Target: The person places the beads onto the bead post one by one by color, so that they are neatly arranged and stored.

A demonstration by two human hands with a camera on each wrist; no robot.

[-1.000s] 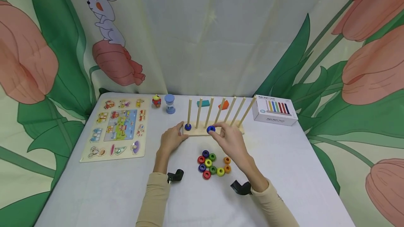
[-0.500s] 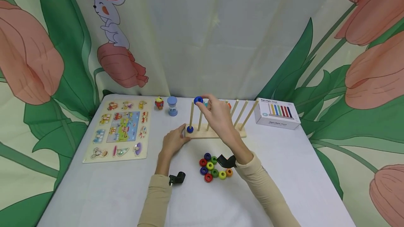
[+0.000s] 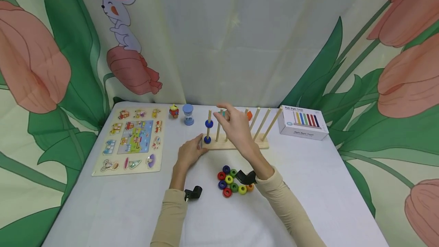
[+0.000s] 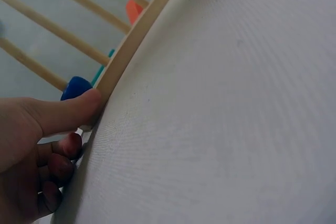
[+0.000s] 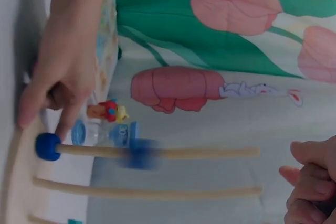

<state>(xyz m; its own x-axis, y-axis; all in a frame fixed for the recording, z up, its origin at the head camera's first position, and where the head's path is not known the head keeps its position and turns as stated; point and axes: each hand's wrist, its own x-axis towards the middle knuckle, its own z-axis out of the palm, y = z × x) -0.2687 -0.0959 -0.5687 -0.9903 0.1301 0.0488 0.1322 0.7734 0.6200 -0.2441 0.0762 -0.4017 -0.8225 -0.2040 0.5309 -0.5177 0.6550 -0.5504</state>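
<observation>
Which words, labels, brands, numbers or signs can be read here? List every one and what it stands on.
"Right Right Touch": top of the white toy box, as best I can read it.
Front of that box: perhaps the same words, blurred.
Box's smaller print and round badge: too small.
Hourglass: any marks too blurred.

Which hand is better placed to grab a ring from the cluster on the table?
Probably the right hand: it holds nothing, and its wrist is just beside the loose rings. The left hand grips the end of the wooden base.
</observation>
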